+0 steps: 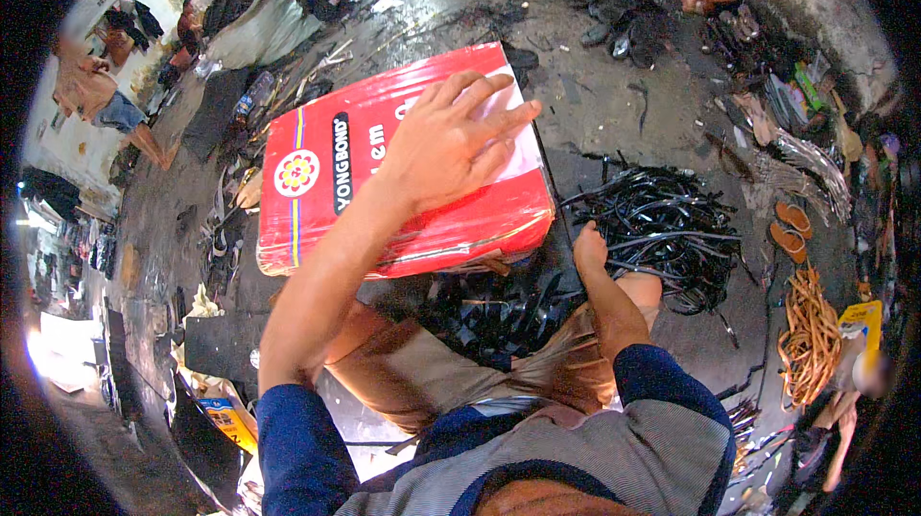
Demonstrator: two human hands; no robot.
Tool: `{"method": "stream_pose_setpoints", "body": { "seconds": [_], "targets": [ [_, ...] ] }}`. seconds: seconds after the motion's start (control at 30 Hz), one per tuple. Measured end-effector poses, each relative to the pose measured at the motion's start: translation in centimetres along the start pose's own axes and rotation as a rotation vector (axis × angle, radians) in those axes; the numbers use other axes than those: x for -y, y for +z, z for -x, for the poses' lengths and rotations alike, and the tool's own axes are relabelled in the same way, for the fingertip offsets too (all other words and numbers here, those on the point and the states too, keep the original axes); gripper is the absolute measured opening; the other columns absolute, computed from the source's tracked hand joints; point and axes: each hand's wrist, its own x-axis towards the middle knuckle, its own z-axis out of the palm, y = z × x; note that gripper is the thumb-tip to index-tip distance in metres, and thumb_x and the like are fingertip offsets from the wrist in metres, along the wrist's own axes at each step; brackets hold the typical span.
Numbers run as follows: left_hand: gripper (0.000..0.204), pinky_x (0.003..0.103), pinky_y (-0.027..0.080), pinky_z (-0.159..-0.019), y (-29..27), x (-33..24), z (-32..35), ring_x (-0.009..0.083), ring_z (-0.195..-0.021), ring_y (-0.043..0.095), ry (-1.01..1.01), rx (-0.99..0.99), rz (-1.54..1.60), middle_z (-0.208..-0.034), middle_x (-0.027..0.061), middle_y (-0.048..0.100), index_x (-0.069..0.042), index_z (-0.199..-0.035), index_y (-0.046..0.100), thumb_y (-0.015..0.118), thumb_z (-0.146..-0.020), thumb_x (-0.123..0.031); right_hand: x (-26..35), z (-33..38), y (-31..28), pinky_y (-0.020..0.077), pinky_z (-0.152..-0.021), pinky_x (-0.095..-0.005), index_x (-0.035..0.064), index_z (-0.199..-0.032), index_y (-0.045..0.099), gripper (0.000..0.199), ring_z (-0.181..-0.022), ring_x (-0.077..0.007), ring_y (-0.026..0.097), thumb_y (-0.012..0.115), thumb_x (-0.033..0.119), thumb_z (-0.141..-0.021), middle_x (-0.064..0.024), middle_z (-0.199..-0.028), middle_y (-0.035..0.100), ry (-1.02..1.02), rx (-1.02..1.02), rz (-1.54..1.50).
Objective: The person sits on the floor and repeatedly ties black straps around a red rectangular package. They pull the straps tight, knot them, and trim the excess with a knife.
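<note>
A large red box [451, 219] with a shiny, wrapped-looking surface stands in front of my folded legs. My left hand [451, 147] rests on its top, fingers stretched and spread toward the right edge. Along that edge runs a thin black strip [552, 175], from near my left fingertips down toward my right hand. Beside the box's near right corner, my right hand [590, 247] is closed on the strip; its fingertips are partly hidden. A tangled heap of glossy black strips [672, 233] lies just right of it. More dark strips [499, 310] lie between my legs.
Brown sandals [791, 232] and a bundle of tan strips [809, 339] lie at the right. Another person sits by dark piles at the far right; one stands at the left. Yellow-printed sacking [228, 415] lies near my left side. Scraps litter the dark floor.
</note>
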Motion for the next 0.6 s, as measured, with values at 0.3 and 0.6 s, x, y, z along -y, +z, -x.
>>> {"method": "stream_pose_setpoints", "body": {
  "seconds": [0.3, 0.6],
  "targets": [
    [0.038, 0.047, 0.056, -0.08, 8.2, -18.8, 9.7, 0.0341, -0.097, 0.066, -0.309, 0.148, 0.669, -0.118, 0.0148, 0.065, -0.007, -0.118, 0.069, 0.073, -0.084, -0.025, -7.4, -3.3, -4.2, 0.0531, -0.067, -0.0443, -0.0023, -0.078, 0.068, 0.02, -0.075, -0.0323, 0.069, 0.066, 0.017, -0.085, -0.0212, -0.083, 0.072, 0.203, -0.083, -0.949],
    [0.045, 0.051, 0.053, -0.092, 27.9, -23.3, 26.2, 0.0429, -0.107, 0.066, -0.702, 1.031, 0.569, -0.124, 0.0245, 0.064, -0.007, -0.122, 0.062, 0.067, -0.085, -0.033, -6.4, 7.0, -31.5, 0.0478, -0.086, -0.0336, 0.0009, -0.099, 0.063, 0.014, -0.089, -0.0199, 0.059, 0.061, 0.015, -0.098, -0.0068, -0.092, 0.064, -0.163, -1.26, -0.838]
  ]
}}
